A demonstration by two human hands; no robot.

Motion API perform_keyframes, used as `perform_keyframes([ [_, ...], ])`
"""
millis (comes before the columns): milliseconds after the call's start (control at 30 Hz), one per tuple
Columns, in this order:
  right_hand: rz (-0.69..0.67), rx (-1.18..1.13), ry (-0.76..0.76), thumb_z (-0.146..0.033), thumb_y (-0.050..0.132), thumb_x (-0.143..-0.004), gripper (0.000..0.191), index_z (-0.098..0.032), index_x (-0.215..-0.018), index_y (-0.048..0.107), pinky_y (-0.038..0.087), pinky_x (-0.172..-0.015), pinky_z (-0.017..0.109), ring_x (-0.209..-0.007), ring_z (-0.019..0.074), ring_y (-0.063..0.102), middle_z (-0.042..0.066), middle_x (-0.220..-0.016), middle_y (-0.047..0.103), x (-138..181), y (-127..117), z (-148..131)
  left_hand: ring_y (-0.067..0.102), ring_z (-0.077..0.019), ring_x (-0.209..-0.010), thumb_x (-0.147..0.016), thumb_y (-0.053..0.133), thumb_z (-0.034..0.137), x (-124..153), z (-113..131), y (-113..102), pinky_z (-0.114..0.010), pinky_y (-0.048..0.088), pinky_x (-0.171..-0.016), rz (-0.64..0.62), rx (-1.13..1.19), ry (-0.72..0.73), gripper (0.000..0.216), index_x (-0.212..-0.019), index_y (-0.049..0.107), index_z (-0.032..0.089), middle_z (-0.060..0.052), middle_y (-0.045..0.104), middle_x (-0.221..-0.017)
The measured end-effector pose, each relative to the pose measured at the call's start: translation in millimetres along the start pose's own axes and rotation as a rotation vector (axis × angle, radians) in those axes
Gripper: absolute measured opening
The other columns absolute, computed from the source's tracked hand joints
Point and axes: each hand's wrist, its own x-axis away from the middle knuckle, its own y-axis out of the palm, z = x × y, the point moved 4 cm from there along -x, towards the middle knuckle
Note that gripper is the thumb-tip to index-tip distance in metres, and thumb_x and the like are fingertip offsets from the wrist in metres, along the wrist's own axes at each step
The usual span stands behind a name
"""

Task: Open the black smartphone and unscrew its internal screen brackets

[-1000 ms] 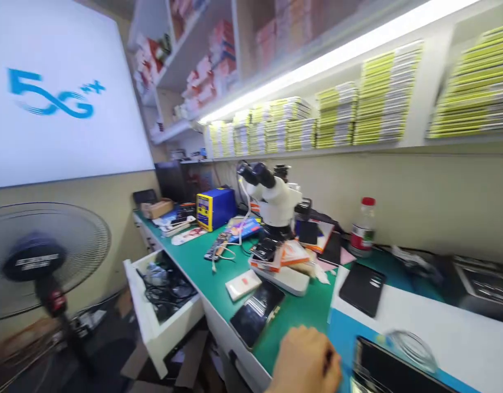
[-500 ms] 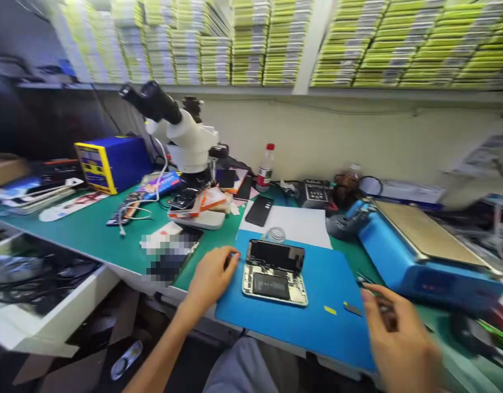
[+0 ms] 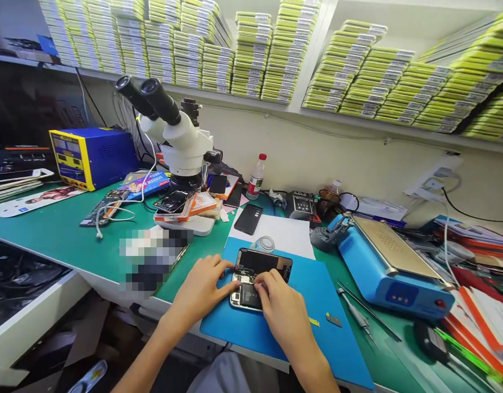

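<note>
An opened smartphone (image 3: 249,296) lies on a blue mat (image 3: 218,322), its battery and inner parts showing. Its lifted screen (image 3: 264,262) leans back at the far side. My left hand (image 3: 202,286) holds the phone's left side, thumb at the body and index finger by the screen's edge. Over the inside of the phone, my right hand (image 3: 287,314) has its fingertips pinched together; whatever is between them is too small or hidden. Right of that hand, a small yellow strip (image 3: 314,322) and a dark flat piece (image 3: 333,320) rest on the mat.
A screwdriver (image 3: 357,314) and tweezers (image 3: 374,311) lie right of the mat, before a blue heating plate (image 3: 392,273). Behind are a black phone (image 3: 248,219), a round clear container (image 3: 264,244) and a microscope (image 3: 185,147). An open drawer (image 3: 42,316) juts out at left.
My right hand has come left from the mat's right edge to the phone, and the dark tool it held now lies on the table. My left hand has reached onto the phone.
</note>
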Motion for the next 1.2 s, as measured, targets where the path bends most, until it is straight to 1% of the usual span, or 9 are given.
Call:
perform_keyframes([
  [100,-0.027,0.024,-0.001,-0.018,0.048,-0.107,0.02,-0.025,-0.098,0.065,0.039,-0.06,0.028,-0.079,0.0175,0.072,0.001,-0.101,0.072,-3.0,-1.5,-1.3,0.06,-0.0246,-0.092,-0.101,0.065,0.043,0.1,0.7,-0.5,-0.038,0.04,-0.081,-0.005,-0.01,-0.003,0.023,-0.116,0.071,0.028,-0.001,0.067,-0.1],
  [233,-0.075,0.063,-0.002,-0.015,0.05,-0.105,0.019,-0.024,-0.096,0.065,0.033,-0.058,0.029,-0.079,0.0177,0.072,0.001,-0.1,0.073,-8.3,-3.3,-4.0,0.06,-0.0246,-0.09,-0.101,0.064,0.043,-0.2,0.2,0.4,-0.039,0.039,-0.081,-0.011,-0.016,-0.001,0.023,-0.116,0.07,0.027,-0.001,0.066,-0.099],
  [433,-0.127,0.09,0.038,-0.012,0.052,-0.104,0.016,-0.023,-0.099,0.062,0.027,-0.057,0.03,-0.076,0.0176,0.073,0.001,-0.099,0.073,-12.4,3.8,-2.8,0.059,-0.0248,-0.092,-0.101,0.065,0.043,-0.1,-3.4,3.3,-0.04,0.039,-0.081,-0.022,-0.004,0.007,0.023,-0.118,0.069,0.027,-0.002,0.066,-0.102],
  [567,-0.13,0.084,0.06,-0.013,0.051,-0.106,0.014,-0.023,-0.102,0.061,0.03,-0.057,0.029,-0.076,0.0166,0.073,0.0,-0.1,0.073,-10.6,7.8,-0.2,0.059,-0.0256,-0.094,-0.102,0.065,0.043,0.3,-3.5,3.4,-0.041,0.039,-0.081,-0.024,-0.001,0.003,0.023,-0.119,0.067,0.027,-0.002,0.066,-0.104],
  [667,-0.113,0.083,0.069,-0.015,0.049,-0.108,0.015,-0.024,-0.107,0.06,0.035,-0.061,0.027,-0.08,0.0161,0.073,0.0,-0.104,0.073,-8.6,6.4,3.2,0.06,-0.0262,-0.096,-0.102,0.065,0.042,0.4,-2.3,2.0,-0.041,0.039,-0.083,-0.017,0.001,0.001,0.023,-0.12,0.067,0.027,-0.003,0.067,-0.107],
  [767,-0.107,0.099,0.065,-0.014,0.047,-0.108,0.017,-0.024,-0.107,0.06,0.037,-0.06,0.027,-0.08,0.016,0.072,0.0,-0.106,0.073,-8.0,4.1,6.4,0.061,-0.0267,-0.098,-0.102,0.066,0.041,0.6,-1.6,1.1,-0.041,0.04,-0.084,-0.016,0.004,0.001,0.022,-0.119,0.067,0.027,-0.003,0.068,-0.108],
  [867,-0.117,0.125,0.034,-0.015,0.047,-0.108,0.017,-0.025,-0.103,0.061,0.035,-0.057,0.027,-0.077,0.0159,0.071,-0.001,-0.103,0.072,-9.1,3.2,6.2,0.061,-0.027,-0.099,-0.101,0.067,0.04,0.8,-1.8,0.8,-0.041,0.04,-0.085,-0.012,0.007,-0.003,0.022,-0.119,0.067,0.027,-0.003,0.068,-0.109],
  [1033,-0.127,0.183,-0.014,-0.014,0.048,-0.106,0.017,-0.023,-0.103,0.061,0.03,-0.054,0.028,-0.072,0.0151,0.069,0.001,-0.101,0.07,-11.9,4.2,1.7,0.061,-0.027,-0.099,-0.101,0.067,0.042,1.1,-2.5,1.5,-0.041,0.041,-0.084,-0.015,0.009,-0.007,0.023,-0.118,0.068,0.027,-0.003,0.068,-0.108],
  [1200,-0.136,0.236,-0.022,-0.003,0.049,-0.099,0.021,-0.02,-0.102,0.061,0.024,-0.052,0.029,-0.071,0.0168,0.069,0.004,-0.099,0.068,-14.2,8.7,-1.2,0.061,-0.027,-0.099,-0.101,0.067,0.042,0.6,-2.5,1.1,-0.042,0.041,-0.085,-0.025,0.009,-0.004,0.023,-0.12,0.067,0.027,-0.002,0.068,-0.11],
])
